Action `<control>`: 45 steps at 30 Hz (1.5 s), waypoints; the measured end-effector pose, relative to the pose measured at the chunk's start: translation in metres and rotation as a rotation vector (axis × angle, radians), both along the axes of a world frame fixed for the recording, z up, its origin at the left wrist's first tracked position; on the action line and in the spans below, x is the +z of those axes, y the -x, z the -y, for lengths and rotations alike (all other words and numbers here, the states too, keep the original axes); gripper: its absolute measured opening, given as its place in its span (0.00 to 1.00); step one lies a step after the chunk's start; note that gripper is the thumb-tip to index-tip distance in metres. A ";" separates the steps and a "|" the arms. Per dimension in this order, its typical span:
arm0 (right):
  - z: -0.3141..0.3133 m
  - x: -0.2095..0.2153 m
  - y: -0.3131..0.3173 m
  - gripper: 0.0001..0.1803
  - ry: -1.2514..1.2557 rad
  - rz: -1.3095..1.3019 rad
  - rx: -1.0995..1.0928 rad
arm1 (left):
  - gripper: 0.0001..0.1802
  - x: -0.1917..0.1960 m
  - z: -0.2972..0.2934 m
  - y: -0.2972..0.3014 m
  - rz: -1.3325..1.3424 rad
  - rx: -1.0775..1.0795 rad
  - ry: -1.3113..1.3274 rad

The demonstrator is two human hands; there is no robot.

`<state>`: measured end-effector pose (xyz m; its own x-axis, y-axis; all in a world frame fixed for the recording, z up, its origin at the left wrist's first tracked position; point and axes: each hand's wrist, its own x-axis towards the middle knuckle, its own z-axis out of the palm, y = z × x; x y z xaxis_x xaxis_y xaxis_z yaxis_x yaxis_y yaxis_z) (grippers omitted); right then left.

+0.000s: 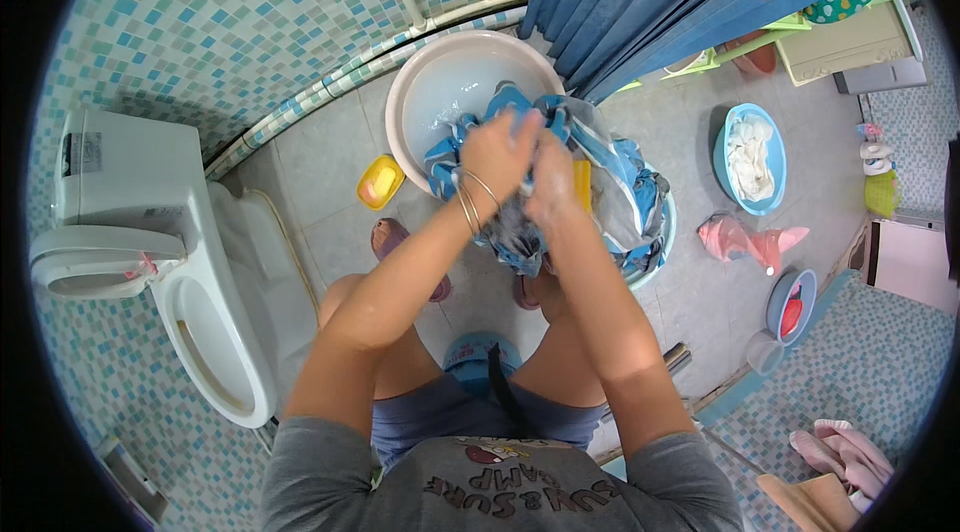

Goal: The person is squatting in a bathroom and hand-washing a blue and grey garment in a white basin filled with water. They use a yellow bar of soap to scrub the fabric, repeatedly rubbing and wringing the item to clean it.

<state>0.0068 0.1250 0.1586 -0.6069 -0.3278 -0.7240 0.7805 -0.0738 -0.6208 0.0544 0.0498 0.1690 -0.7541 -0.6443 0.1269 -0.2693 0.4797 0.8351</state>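
Close together in front of me, my left hand (pixel 500 157) and my right hand (pixel 550 187) are closed on a wet blue, grey and white patterned cloth (pixel 515 242). Their fingers are partly blurred by motion. One side of the cloth hangs over the rim of a large pale pink basin (pixel 402 92) of cloudy water. More of the same fabric (pixel 625 197) spills to the right over a light blue basin (pixel 668 232). A yellow flat-edged piece (pixel 582 187) shows beside my right wrist, its kind unclear.
Left of the basin sits a yellow soap dish (pixel 381 182) with a pale soap bar. A toilet (pixel 215 352) stands at the left, a blue curtain (pixel 640 2) hangs at the back. On the right are a blue basin (pixel 726 167) with white cloth and a pink plastic bag (pixel 745 240).
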 end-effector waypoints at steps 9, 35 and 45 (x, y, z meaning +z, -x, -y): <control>-0.011 -0.033 -0.007 0.12 0.358 -0.142 0.005 | 0.14 0.008 -0.018 -0.006 -0.162 -0.183 0.188; -0.035 0.028 0.035 0.25 0.347 0.076 -0.164 | 0.17 -0.015 0.091 -0.034 -0.023 0.052 -1.678; -0.027 0.014 0.024 0.18 -0.306 -0.527 0.474 | 0.30 -0.004 0.124 -0.056 -0.191 -0.043 -0.709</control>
